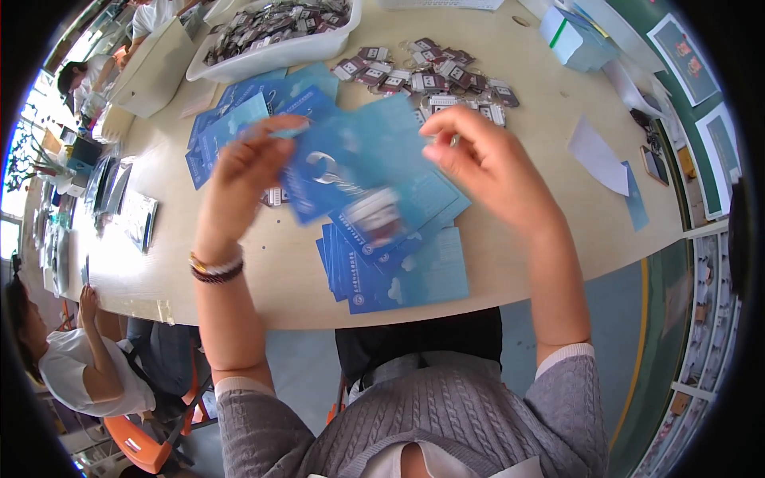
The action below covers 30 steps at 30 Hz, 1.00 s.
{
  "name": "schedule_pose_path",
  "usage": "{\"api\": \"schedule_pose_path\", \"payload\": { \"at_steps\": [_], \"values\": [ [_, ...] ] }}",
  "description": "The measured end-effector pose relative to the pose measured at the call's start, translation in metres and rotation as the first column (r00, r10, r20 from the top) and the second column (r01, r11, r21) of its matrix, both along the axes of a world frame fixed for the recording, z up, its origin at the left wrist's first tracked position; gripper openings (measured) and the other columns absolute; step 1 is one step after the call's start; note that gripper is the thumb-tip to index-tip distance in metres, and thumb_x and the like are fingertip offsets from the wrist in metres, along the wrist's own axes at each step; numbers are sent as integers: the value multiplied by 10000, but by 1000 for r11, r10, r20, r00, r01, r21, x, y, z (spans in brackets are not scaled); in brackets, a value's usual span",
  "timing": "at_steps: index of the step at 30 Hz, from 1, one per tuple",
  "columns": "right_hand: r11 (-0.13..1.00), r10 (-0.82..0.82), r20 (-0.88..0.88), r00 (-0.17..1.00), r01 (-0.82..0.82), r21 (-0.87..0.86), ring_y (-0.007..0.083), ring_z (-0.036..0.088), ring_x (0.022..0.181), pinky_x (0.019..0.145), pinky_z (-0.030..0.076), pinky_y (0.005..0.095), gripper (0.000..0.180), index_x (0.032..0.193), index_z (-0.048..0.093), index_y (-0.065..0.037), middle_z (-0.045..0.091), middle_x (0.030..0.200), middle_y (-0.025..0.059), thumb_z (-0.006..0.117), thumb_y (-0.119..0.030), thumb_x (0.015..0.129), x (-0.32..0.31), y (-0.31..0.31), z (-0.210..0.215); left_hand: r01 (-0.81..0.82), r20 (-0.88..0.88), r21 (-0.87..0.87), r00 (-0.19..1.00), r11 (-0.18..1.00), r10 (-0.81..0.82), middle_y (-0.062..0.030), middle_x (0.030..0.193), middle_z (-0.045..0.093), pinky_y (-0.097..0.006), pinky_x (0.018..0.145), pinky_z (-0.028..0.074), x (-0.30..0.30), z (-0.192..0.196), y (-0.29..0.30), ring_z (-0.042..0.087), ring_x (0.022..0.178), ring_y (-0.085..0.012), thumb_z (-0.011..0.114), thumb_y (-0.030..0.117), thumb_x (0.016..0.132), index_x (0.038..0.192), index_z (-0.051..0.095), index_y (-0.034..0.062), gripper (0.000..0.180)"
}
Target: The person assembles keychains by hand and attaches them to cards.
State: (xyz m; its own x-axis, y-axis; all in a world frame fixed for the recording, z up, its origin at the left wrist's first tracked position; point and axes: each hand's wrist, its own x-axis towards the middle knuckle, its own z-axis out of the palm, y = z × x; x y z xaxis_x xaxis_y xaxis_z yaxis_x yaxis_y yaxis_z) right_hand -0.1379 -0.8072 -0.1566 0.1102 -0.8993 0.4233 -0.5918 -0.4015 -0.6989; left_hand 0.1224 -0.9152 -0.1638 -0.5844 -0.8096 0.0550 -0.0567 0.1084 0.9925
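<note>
My left hand (253,163) pinches a blue printed card (343,151) by its left edge, above the table. Smeared by motion, a small dark-red and white tag (378,218) shows just below the card; whether it is fastened to the card I cannot tell. To the right of the card, my right hand (486,155) has its thumb and forefinger closed together, and a small shiny spot shows at the fingertips, too small to name. Under the hands lies a loose stack of blue cards (434,275) near the table's front edge. More blue cards (227,131) are fanned out behind my left hand.
A pile of tags with metal rings (446,76) lies at the far middle. A white tub (319,46) full of tags stands behind it. At right are a light-blue box (578,40), a white paper (598,155) and a phone (654,165). Another person (88,358) sits at left.
</note>
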Motion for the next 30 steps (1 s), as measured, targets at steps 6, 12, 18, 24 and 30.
{"api": "schedule_pose_path", "payload": {
  "at_steps": [6, 12, 18, 24, 30],
  "values": [
    [960, -136, -106, 985, 158, 233, 225, 572, 682, 635, 448, 339, 99, 913, 560, -29, 600, 842, 100, 587, -98, 847, -55, -19, -17, -53, 218, 8, 975, 999, 50, 24, 877, 599, -154, 633, 440, 48, 19, -97, 539, 736, -20, 530, 165, 937, 1128, 577, 35, 235],
    [968, 94, -469, 878, 30, 251, 308, 597, 794, 689, 481, 380, 76, 829, 572, -16, 593, 795, 125, 586, -71, 779, -48, -17, -42, -51, 410, -798, 685, 600, 602, -73, 882, 644, -265, 659, 471, 39, 12, -73, 570, 695, -141, 607, 118, 866, 1061, 584, 38, 213],
    [961, 138, -786, 602, 110, 253, 315, 609, 794, 718, 502, 417, 61, 776, 562, 5, 597, 801, 148, 551, -54, 768, -41, -27, -44, 444, 823, -433, 550, 785, 144, -190, 1156, 526, -385, 911, 412, -30, -11, 59, 510, 1094, -335, 694, 694, 585, 1254, 488, -14, 996],
    [988, 12, -620, 784, 85, 126, 303, 606, 780, 676, 490, 425, 69, 773, 537, -16, 589, 835, 126, 558, -74, 742, -51, -20, -52, 448, 675, -695, 675, 562, 297, -163, 1173, 496, -463, 928, 361, -57, -34, 91, 471, 1117, -319, 705, 655, 585, 1389, 302, 21, 1101],
    [987, -144, -364, 920, 162, 18, 274, 627, 763, 700, 504, 368, 145, 817, 513, -20, 606, 859, 130, 581, -127, 748, -64, -3, -29, 365, 664, -502, 743, 784, 79, -169, 1249, 415, -412, 1001, 296, -47, -33, 81, 394, 1181, -335, 651, 268, 764, 1407, 274, 60, 774]
  ]
}}
